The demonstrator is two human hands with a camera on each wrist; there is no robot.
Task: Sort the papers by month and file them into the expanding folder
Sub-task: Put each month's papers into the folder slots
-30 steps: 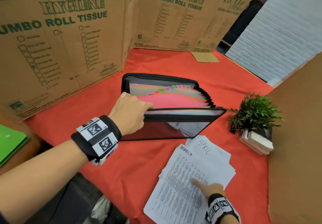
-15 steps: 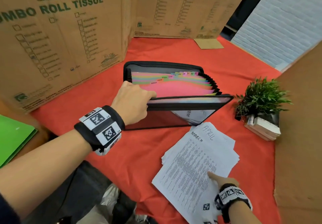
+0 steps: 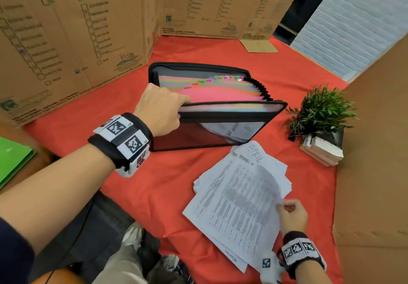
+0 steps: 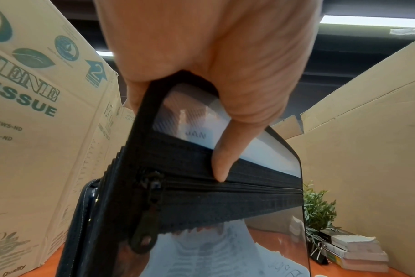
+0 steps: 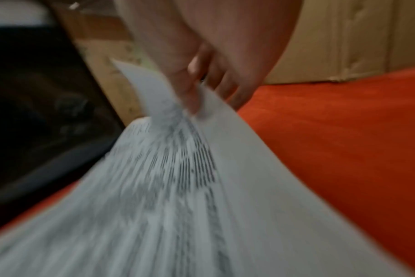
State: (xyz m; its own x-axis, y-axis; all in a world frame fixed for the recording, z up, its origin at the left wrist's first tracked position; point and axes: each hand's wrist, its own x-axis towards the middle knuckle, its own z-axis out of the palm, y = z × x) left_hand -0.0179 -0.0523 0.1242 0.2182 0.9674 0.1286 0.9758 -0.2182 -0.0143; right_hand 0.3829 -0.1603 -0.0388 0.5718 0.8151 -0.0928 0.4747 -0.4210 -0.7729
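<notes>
Black-edged and standing open on the red cloth point(image 3: 154, 184), the expanding folder point(image 3: 220, 116) is gripped at its front flap by our left hand point(image 3: 159, 109). Just in front, our right hand point(image 3: 291, 213) pinches the top sheet point(image 3: 238, 200) of the papers point(image 3: 254, 158), lifting its edge.

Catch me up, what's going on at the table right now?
A person is filing month-labelled papers. The left hand grips the front flap of the expanding folder, holding its coloured tabbed pockets open. The right hand pinches the right edge of the top sheet on the loose paper pile in front of the folder, lifting it. A sheet marked APRIL lies underneath. A small potted plant stands to the right.
</notes>
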